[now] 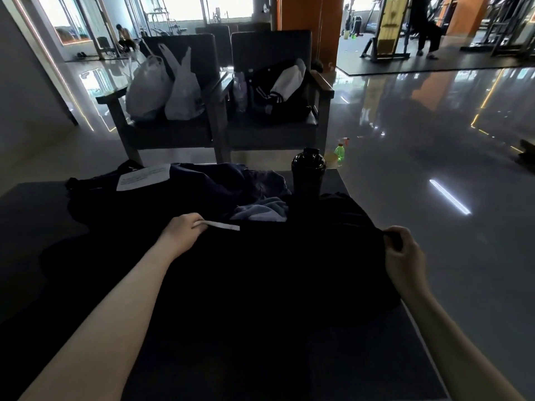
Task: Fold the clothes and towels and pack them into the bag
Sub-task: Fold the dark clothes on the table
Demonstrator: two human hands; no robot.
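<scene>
A black garment (278, 264) lies spread on the dark table (347, 357) in front of me. My left hand (185, 228) grips its far edge, where a white drawstring (223, 226) sticks out to the right. My right hand (401, 250) pinches the garment's right edge at the table's right side. Behind it lie a grey-blue towel (260, 211) and a heap of navy clothes (220, 183). A black bag (278, 91) with white stripes sits on the right chair across the floor.
A black shaker bottle (308, 173) stands at the table's far edge, next to a white paper sheet (143, 177) on dark cloth. Two armchairs stand beyond; the left one holds white plastic bags (162, 88). A green spray bottle (340, 151) is on the glossy floor.
</scene>
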